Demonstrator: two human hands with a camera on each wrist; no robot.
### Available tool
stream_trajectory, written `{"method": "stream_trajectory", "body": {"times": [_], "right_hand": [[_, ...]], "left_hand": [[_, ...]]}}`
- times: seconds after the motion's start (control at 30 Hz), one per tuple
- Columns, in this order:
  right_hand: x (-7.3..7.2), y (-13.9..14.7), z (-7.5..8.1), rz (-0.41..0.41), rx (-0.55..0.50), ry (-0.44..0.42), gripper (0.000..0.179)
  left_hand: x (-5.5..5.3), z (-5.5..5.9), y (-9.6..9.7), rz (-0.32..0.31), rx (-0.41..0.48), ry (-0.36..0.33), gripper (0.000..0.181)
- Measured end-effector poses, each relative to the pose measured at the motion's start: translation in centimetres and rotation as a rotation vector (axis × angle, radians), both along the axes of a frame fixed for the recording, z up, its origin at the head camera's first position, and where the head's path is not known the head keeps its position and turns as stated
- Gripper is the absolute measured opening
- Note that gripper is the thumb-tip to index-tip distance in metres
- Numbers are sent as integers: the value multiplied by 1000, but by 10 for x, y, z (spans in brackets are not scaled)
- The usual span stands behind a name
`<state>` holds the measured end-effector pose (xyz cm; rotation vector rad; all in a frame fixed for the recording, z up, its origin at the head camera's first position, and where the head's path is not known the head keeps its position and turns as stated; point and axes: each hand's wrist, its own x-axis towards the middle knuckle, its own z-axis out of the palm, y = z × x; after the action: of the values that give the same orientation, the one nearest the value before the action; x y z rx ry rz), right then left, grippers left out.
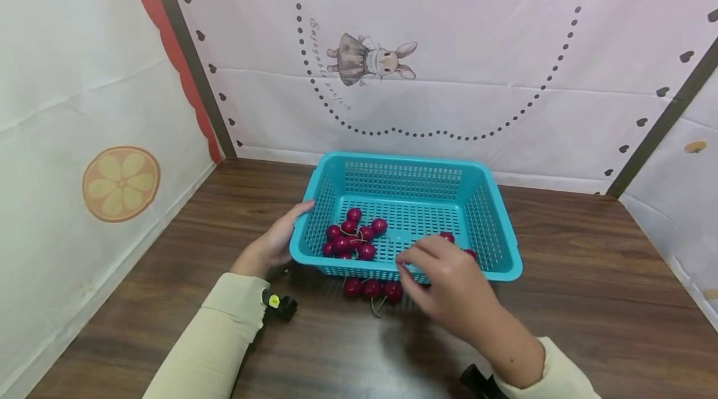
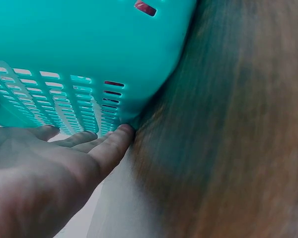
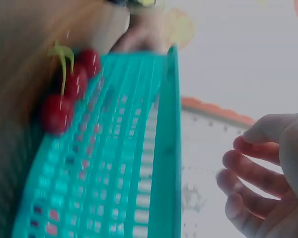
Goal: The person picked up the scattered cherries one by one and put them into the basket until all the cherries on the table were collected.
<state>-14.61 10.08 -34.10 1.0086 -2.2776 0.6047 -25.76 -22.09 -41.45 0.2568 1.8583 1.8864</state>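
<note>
A turquoise plastic basket (image 1: 406, 177) with slotted walls stands on the table. Inside it, a cluster of dark red cherries (image 1: 366, 252) lies at the left, and a few more cherries (image 1: 447, 237) show behind my right hand. Three cherries with green stems (image 1: 373, 288) lie on the table against the basket's front wall. My left hand (image 1: 275, 242) touches the basket's left end, its straight fingers (image 2: 111, 151) along the outer wall. Over the front rim hovers my right hand (image 1: 451, 283); its loosely bent fingers (image 3: 253, 171) hold nothing in the right wrist view.
Brown wood-grain table (image 1: 583, 274) extends on both sides of the basket. A white printed cloth (image 1: 449, 25) with a rabbit picture hangs behind, and similar cloth walls (image 1: 50, 156) border the sides. Dark wrist devices (image 1: 286, 307) sit at both cuffs.
</note>
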Motion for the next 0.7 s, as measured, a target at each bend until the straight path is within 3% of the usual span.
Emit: {"method": "stream_trajectory", "body": {"times": [0.17,0.33,0.53,0.7], "right_hand": [[14,-9,-10,105,105,-75,11],[18,-12,-21,172,287,-207,15],[16,-13,-27,138,498,-425,35],[14,-12,-31,86,582,-514,48]], "left_hand": [[0,-1,0,-1,3,2,76],[1,-1,-1,-6,4,4,76],[1,-1,-2,5,-8,9,77],[-1,-2,0,6,-9,15,76]]}}
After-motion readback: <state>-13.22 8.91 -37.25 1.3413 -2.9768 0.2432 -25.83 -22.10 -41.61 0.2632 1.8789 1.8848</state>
